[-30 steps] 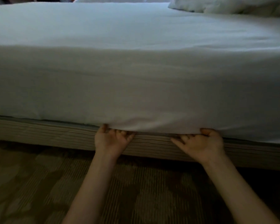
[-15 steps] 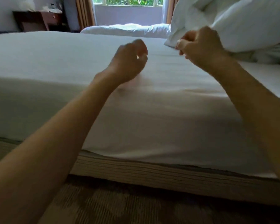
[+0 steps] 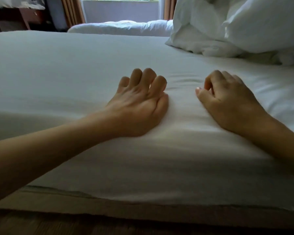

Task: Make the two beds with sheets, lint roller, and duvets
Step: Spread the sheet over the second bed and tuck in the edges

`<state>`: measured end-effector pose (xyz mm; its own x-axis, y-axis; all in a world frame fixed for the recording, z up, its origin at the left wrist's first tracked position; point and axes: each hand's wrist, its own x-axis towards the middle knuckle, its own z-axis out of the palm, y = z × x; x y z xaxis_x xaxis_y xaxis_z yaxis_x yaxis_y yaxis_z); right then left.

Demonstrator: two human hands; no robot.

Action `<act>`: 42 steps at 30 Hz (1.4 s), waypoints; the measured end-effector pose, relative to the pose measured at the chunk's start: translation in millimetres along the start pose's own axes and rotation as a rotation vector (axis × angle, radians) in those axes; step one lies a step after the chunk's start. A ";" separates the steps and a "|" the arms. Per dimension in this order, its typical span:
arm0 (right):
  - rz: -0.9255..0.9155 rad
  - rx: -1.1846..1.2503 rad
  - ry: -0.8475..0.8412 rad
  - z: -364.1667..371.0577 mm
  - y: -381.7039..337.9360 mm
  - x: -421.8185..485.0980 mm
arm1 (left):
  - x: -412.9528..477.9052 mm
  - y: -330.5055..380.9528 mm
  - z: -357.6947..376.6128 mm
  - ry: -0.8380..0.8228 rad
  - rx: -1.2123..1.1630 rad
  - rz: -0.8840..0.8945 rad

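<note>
A white sheet (image 3: 61,68) is stretched smooth over the near bed, hanging down its side to the beige bed base (image 3: 109,209). My left hand (image 3: 139,106) rests on the sheet near the bed's edge with fingers spread and nearly straight. My right hand (image 3: 227,102) rests on the sheet beside it, fingers loosely curled and holding nothing. A small crease lies in the sheet between the hands. White pillows and bunched bedding (image 3: 236,26) are piled at the right end of the bed. A second bed with white bedding (image 3: 122,28) lies behind.
A dark wooden desk (image 3: 15,17) stands at the back left. A window with tan curtains (image 3: 73,11) is behind the far bed. Brown patterned carpet (image 3: 75,226) runs along the near side of the bed.
My hands left the sheet's lower edge at the bed base, rose, the right briefly at the pillow, and now both lie on top of the mattress. The view has risen.
</note>
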<state>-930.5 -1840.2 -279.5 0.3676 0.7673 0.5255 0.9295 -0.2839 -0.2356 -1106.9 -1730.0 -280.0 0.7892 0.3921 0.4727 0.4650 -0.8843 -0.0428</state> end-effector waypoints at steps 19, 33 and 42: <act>0.237 -0.156 -0.214 5.3 -18.2 18.5 | 15.6 -7.5 -3.6 -0.185 -0.305 -0.139; 0.493 0.112 -1.349 -226.7 -190.2 71.7 | -37.1 -86.9 -308.2 -1.058 -0.707 -0.763; 0.462 0.135 -1.665 -261.0 -375.8 16.1 | -234.5 -127.6 -451.7 -1.100 -0.870 -1.556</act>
<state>-1265.6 -1871.3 30.9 0.0760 0.3904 -0.9175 0.7247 -0.6536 -0.2181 -1532.5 -1823.7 12.2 0.0309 0.4175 -0.9081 0.8160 0.5141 0.2642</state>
